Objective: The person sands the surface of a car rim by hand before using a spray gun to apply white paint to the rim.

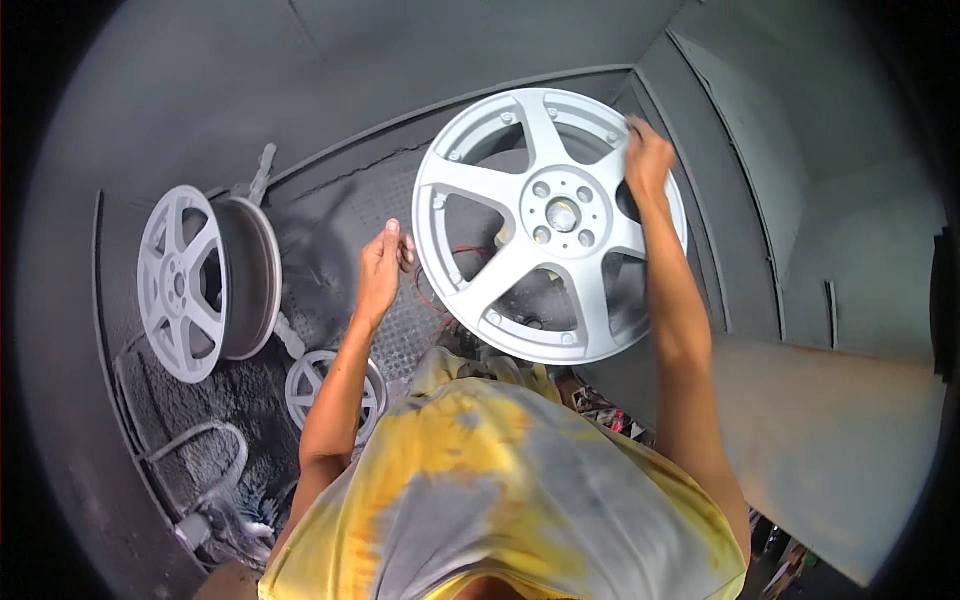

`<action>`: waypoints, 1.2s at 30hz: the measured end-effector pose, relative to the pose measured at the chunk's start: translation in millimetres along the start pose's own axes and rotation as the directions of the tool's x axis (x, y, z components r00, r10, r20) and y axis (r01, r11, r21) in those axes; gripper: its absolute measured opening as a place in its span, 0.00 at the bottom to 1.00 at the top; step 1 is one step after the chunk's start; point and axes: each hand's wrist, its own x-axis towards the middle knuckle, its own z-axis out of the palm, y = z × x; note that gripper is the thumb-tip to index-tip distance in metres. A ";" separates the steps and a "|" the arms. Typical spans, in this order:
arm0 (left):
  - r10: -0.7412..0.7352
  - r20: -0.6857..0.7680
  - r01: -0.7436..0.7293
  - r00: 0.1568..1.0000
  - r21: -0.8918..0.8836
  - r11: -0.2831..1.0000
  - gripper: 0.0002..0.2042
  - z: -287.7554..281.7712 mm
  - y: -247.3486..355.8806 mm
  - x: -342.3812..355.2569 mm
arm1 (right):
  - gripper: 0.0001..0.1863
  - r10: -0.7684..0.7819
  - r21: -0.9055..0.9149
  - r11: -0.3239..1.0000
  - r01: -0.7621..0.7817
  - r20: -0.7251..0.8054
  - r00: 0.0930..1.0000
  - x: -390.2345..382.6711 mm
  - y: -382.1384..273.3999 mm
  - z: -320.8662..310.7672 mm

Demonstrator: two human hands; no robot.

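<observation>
A white six-spoke wheel (pixel 531 188) hangs or is held in front of me at upper centre, its face toward the camera; what supports it is hidden. My right hand (pixel 648 156) is closed on its upper right rim, forearm crossing the wheel's right side. Just left of the wheel, my left hand (pixel 385 262) is raised with thumb up and fingers loosely bent, holding nothing visible; whether a fingertip touches the rim is unclear.
Another white wheel (pixel 184 300) with a dark barrel stands at left on a coated support. A smaller pale wheel (pixel 306 386) lies lower down. Grey booth walls (pixel 330 60) surround me. A crusted hose or bar (pixel 232 450) is at lower left, a pale panel (pixel 820 450) at right.
</observation>
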 end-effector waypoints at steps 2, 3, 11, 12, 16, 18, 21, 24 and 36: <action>-0.008 -0.025 0.007 1.000 -0.049 0.999 0.31 2.3 -0.7 -0.2 | 0.18 -0.096 0.198 0.976 0.088 0.027 0.995 21.3 -45.1 55.9; -0.030 -0.033 0.028 0.999 -0.071 0.997 0.32 -1.7 -9.1 -2.3 | 0.19 -0.169 0.284 0.948 0.142 0.071 0.983 21.8 -87.7 73.0; -0.017 -0.204 -0.004 0.979 -0.102 0.995 0.29 -35.4 -15.5 13.1 | 0.23 -0.850 0.666 0.500 0.553 0.253 0.463 -126.9 -234.8 4.2; 0.012 -0.217 -0.025 0.976 -0.059 0.998 0.29 -35.8 -8.2 15.5 | 0.22 -0.824 0.608 0.543 0.579 0.251 0.508 -124.6 -212.0 -12.6; 0.116 -0.213 -0.110 0.970 0.041 0.993 0.25 -31.2 24.6 31.5 | 0.19 -0.661 0.459 0.726 0.512 0.259 0.705 -125.5 -157.7 -32.2; 0.180 -0.197 -0.177 0.964 0.032 0.984 0.24 -17.6 33.0 42.9 | 0.17 -0.582 0.442 0.780 0.444 0.248 0.775 -131.1 -170.3 -29.2; 0.401 -0.154 -0.375 0.903 0.172 0.911 0.21 8.7 54.9 55.7 | 0.18 -0.623 0.558 0.717 0.418 0.244 0.743 -155.3 -234.6 -4.6; 0.518 -0.066 -0.485 0.853 0.265 0.833 0.19 23.8 79.6 47.2 | 0.18 -0.705 0.572 0.652 0.498 0.216 0.675 -168.7 -226.2 -19.8; 0.520 0.284 -0.592 0.806 0.369 0.717 0.14 54.6 71.7 -12.5 | 0.20 -0.618 0.378 0.767 0.518 0.219 0.755 -103.2 -141.7 -43.8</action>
